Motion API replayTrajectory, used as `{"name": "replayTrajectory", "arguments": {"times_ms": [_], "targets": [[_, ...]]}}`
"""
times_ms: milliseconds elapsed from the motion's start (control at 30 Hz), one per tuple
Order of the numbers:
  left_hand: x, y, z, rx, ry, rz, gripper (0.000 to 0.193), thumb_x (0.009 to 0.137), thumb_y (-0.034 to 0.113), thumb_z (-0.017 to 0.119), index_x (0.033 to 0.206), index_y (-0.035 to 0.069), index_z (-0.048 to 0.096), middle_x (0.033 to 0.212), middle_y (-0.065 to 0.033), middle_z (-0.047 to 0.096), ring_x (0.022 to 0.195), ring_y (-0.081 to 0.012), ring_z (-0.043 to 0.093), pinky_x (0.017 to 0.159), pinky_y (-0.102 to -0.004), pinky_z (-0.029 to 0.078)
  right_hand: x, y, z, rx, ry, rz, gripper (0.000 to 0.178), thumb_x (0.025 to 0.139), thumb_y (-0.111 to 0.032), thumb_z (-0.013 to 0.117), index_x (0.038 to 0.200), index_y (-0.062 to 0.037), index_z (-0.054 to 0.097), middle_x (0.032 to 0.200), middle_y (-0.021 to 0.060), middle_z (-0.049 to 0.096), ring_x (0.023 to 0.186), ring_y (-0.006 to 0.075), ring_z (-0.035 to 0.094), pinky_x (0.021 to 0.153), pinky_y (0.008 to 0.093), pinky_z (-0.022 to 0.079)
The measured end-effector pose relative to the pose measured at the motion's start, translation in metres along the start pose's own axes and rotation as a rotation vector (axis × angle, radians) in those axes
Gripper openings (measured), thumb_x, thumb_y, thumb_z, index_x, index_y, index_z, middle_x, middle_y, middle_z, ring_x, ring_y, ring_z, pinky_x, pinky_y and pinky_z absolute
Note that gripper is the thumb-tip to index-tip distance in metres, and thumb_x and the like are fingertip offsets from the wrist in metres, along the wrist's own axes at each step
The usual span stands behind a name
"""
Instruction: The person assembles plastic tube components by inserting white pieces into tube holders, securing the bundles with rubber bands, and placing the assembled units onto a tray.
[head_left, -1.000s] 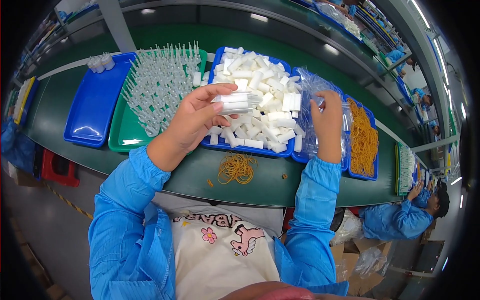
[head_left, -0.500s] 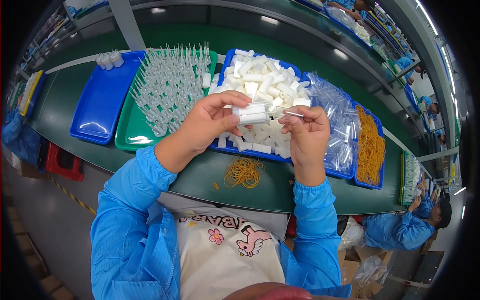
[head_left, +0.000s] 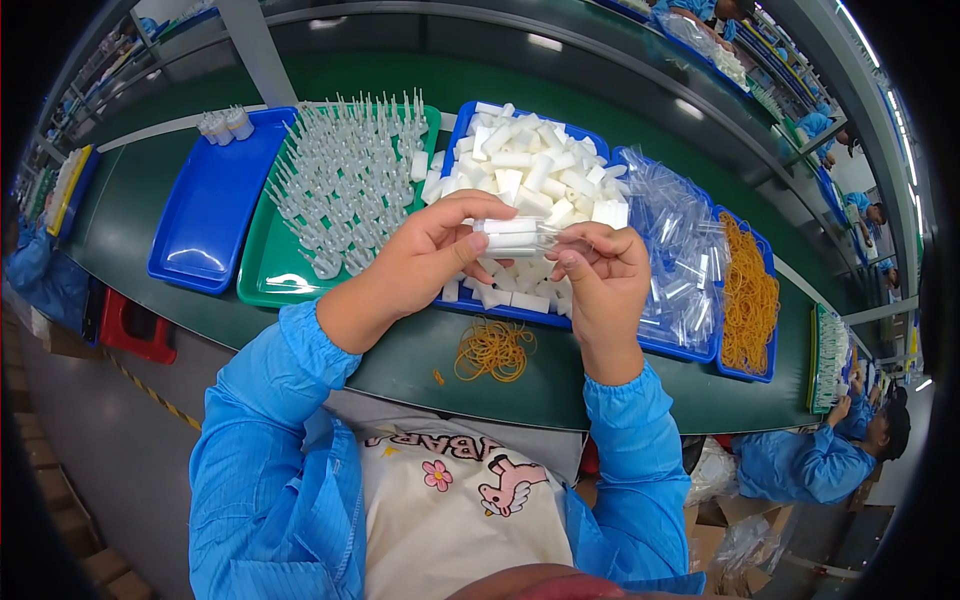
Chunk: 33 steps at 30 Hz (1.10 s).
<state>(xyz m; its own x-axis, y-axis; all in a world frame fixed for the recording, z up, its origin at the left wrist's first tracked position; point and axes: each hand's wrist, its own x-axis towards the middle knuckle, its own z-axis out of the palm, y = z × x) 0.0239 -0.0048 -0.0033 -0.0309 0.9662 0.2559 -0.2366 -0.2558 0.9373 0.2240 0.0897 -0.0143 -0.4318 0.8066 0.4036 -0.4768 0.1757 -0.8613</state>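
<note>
A small stack of white blocks is held above the near edge of the blue tray of white pieces, pinched between both hands. The left hand is curled around the stack's left end, fingers closed on it. The right hand is closed at the stack's right end, where a clear sleeve seems to be drawn over it; the exact grip cannot be told.

Judgement: the stack is best kept squared and level, with the sleeve mouth held wide while it is eased on.

Counts: 2 hands on 1 stack; about 3 blocks in it. 5 trays are seen: 1 blue tray nearly bare far left of the pieces tray, 1 green tray of clear spiked parts just left, 1 of clear sleeves just right, 1 of rubber bands beyond. 1 loose pile of bands lies just nearer.
</note>
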Motion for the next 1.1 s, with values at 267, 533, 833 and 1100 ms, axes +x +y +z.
{"name": "replayTrajectory", "arguments": {"times_ms": [267,533,833,1100], "targets": [[-0.002,0.004,-0.011,0.245,-0.110,0.002,0.030,0.102,0.014,0.050,0.128,0.002,0.059,0.130,-0.0092,0.047,0.111,-0.0201,0.058,0.081,-0.0301,0.057,0.004,0.005,-0.003,0.030,-0.014,0.075,0.026,0.086,0.010,0.067,0.100,-0.0027,0.049,0.106,0.0178,0.065,0.083,0.0189,0.069,0.065,0.0277,0.056],[-0.002,0.002,-0.013,0.133,-0.083,-0.025,0.029,0.101,0.015,0.052,0.126,0.001,0.060,0.128,-0.0093,0.049,0.105,-0.0215,0.063,0.081,-0.0302,0.058,0.007,0.008,-0.010,0.036,-0.078,0.176,0.028,0.085,0.010,0.067,0.103,-0.0030,0.051,0.107,0.0160,0.064,0.088,0.0179,0.066,0.067,0.0279,0.056],[-0.003,0.001,-0.009,0.014,-0.045,0.014,0.031,0.098,0.013,0.057,0.127,0.001,0.060,0.130,-0.0097,0.049,0.103,-0.0227,0.065,0.079,-0.0307,0.058,0.003,0.008,0.000,-0.010,-0.115,0.022,0.028,0.082,0.011,0.070,0.101,-0.0029,0.055,0.111,0.0078,0.056,0.098,0.0141,0.058,0.073,0.0260,0.054],[-0.004,-0.004,-0.009,-0.050,-0.093,0.032,0.032,0.090,0.009,0.068,0.122,0.002,0.065,0.128,-0.0096,0.048,0.106,-0.0218,0.063,0.076,-0.0294,0.061,0.005,0.001,0.002,-0.129,-0.038,0.080,0.028,0.084,0.008,0.070,0.111,0.0026,0.061,0.110,0.0079,0.057,0.097,0.0141,0.058,0.077,0.0249,0.053]]}}
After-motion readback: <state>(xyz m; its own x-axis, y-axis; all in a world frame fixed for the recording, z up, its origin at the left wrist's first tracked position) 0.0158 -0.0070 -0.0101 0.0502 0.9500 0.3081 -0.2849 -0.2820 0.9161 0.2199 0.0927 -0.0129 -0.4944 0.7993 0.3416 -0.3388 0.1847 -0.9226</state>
